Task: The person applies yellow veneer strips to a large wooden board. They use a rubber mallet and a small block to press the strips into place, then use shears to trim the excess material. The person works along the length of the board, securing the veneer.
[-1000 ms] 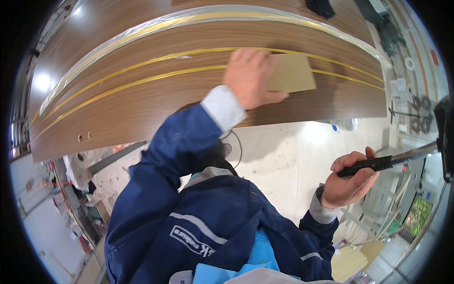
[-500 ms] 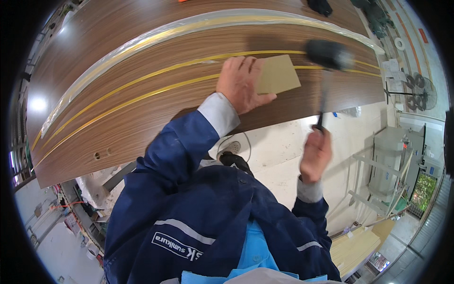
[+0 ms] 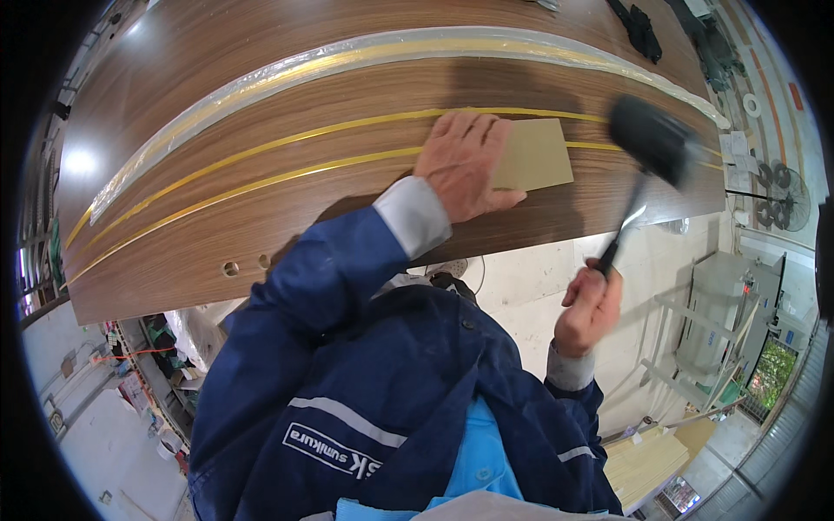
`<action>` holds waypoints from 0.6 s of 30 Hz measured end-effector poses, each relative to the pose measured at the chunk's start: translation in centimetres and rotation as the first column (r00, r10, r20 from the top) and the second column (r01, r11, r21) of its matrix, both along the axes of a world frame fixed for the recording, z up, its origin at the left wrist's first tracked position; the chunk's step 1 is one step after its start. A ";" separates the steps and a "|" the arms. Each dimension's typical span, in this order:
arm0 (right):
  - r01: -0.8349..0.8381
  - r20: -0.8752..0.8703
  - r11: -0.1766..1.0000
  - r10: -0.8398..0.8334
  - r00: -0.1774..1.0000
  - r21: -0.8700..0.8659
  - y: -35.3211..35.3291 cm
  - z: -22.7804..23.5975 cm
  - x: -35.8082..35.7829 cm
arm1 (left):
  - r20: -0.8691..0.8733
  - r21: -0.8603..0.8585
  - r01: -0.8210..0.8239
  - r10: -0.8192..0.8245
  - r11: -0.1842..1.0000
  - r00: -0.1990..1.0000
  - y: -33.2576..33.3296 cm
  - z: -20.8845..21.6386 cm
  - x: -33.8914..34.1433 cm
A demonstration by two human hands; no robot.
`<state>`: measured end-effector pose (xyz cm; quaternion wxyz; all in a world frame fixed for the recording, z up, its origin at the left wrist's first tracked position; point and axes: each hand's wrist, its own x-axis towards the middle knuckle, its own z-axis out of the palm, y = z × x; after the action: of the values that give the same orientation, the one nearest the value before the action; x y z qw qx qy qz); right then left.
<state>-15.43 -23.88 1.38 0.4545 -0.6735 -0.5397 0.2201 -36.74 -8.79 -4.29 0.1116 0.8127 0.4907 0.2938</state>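
My left hand (image 3: 465, 165) holds a flat tan rectangular board piece (image 3: 540, 154) by its left end, fingers over it and thumb along the near side. Under the board piece run two narrow gold strips (image 3: 343, 128), lying along a brown wood-grain panel (image 3: 347, 200). In my closed right hand (image 3: 591, 308) is the handle of a black-headed mallet (image 3: 647, 139). The mallet head is raised to the right of the board piece, apart from it and slightly blurred.
A long strip in clear plastic wrap (image 3: 347, 62) lies farther back on the panel. A dark glove-like item (image 3: 638, 30) rests at the far right. Two round holes (image 3: 230, 269) show near the panel's front left edge. A fan (image 3: 782, 195) stands beyond the right end.
The mallet has moved right and up, away from the board piece, with my right hand. My left hand keeps its grip on the board piece. The whole view has shifted slightly.
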 end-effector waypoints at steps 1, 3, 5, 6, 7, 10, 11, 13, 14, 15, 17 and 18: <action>0.070 -0.116 0.993 -0.059 0.992 0.093 -0.6 0.2 -0.7 | -0.007 0.032 -0.008 0.008 0.999 1.000 -0.5 0.2 -1.3; 0.058 -0.122 0.966 -0.028 0.992 0.250 -0.9 -0.1 -1.7 | -0.031 -0.050 0.001 -0.003 0.999 1.000 -1.3 0.5 -4.4; -0.036 -0.043 0.959 0.050 0.998 0.281 -0.7 -1.0 -2.8 | -0.053 -0.057 0.005 -0.008 0.998 0.999 -2.0 0.5 -6.6; -0.046 -0.068 0.990 0.056 0.996 0.136 -0.6 -1.2 -3.1 | -0.061 -0.033 0.002 -0.004 0.999 0.998 -2.3 0.4 -7.3; -0.005 0.229 0.988 0.041 0.973 -0.157 -0.4 -1.7 -3.6 | -0.062 -0.002 -0.008 0.007 1.000 0.998 -2.4 0.3 -7.8; -0.051 0.216 0.907 0.153 0.964 -0.417 -0.9 -1.6 -4.4 | -0.064 0.007 -0.001 0.001 1.000 0.998 -2.4 0.1 -8.2; -0.032 0.188 0.945 0.098 0.977 -0.325 -1.4 -1.4 -4.7 | -0.072 0.000 -0.006 0.006 1.000 0.997 -2.4 0.2 -8.4; 0.007 0.139 0.993 0.010 0.990 -0.118 -2.5 -0.7 -5.4 | -0.023 0.026 0.013 -0.012 1.000 1.000 -2.8 0.4 -9.2; -0.013 -0.011 1.000 0.013 1.000 0.014 -3.0 -0.5 -5.9 | -0.011 0.019 0.009 -0.008 1.000 1.000 -3.1 0.6 -10.0; -0.029 -0.165 0.988 0.053 0.985 0.149 -3.3 -0.3 -6.2 | -0.023 0.025 0.011 -0.011 1.000 1.000 -3.6 0.8 -10.8; -0.093 -0.172 0.965 0.138 0.975 0.247 -3.3 -0.5 -7.3 | -0.068 -0.001 -0.031 0.031 1.000 0.997 -4.5 1.1 -12.4; -0.108 -0.217 0.971 0.155 0.964 0.215 -3.0 -0.9 -8.2 | -0.074 0.004 -0.010 0.010 1.000 0.997 -4.9 1.1 -13.5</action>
<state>-23.65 -26.89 0.46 0.5645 -0.5565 -0.5460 0.2714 -50.20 -13.71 -3.19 0.0902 0.8208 0.4980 0.2649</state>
